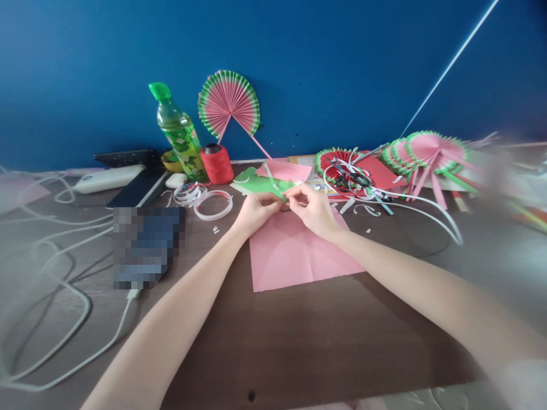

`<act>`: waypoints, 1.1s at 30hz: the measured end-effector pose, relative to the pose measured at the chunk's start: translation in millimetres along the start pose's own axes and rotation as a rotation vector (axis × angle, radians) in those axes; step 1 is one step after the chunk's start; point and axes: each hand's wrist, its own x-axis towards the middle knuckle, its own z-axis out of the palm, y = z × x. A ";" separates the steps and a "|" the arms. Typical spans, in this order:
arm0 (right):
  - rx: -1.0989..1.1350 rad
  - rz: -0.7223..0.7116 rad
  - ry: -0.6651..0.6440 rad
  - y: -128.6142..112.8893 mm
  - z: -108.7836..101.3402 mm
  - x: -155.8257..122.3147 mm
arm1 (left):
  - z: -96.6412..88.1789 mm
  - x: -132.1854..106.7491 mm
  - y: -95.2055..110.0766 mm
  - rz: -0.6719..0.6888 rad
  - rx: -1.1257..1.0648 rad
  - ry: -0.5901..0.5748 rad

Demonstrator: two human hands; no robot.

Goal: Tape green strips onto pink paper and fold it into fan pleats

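Note:
Both hands meet over a pink paper sheet [303, 256] on the brown table. My left hand [260, 212] is closed, thumb and fingers pinched on a narrow green paper strip [273, 183] that rises away from the fingertips. Close beside it, my right hand [314, 209] pinches at the strip's lower end; the fingertips nearly touch and partly hide it. Just beyond the hands lie green paper [250, 181] and a pink pleated paper piece [288, 170].
A green drink bottle [182, 136], a red thread spool [217, 164] and a round paper fan [229, 102] stand by the blue wall. Tape rolls [213, 206], a phone [149, 247] and white cables lie left. Scissors [352, 179] and more fans [436, 151] are right.

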 end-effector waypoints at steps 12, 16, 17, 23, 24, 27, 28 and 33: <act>0.034 -0.085 0.099 2.3 -1.5 0.2 | -2.0 2.4 5.7 -0.122 -0.199 -0.076; -0.002 -0.110 0.041 -2.9 -1.0 -2.5 | -3.3 6.0 3.3 -0.151 -0.370 -0.042; -0.022 -0.116 0.020 -4.3 -1.1 -3.2 | -3.3 6.7 2.6 -0.158 -0.378 -0.024; -0.143 -0.146 -0.068 -9.8 -1.0 -6.2 | -1.8 5.3 4.3 -0.192 -0.413 -0.011; -0.157 -0.156 -0.079 -10.0 -0.8 -6.1 | -1.9 4.7 5.3 -0.199 -0.422 -0.019; -0.193 -0.178 -0.080 -9.2 -0.5 -4.9 | -3.1 2.8 8.3 -0.200 -0.415 -0.073; -0.206 -0.183 -0.068 -8.9 -0.6 -4.4 | -3.7 2.4 9.1 -0.196 -0.399 -0.093; -0.189 -0.144 -0.037 -9.3 -2.1 -2.6 | -6.9 1.8 9.5 -0.185 -0.292 -0.135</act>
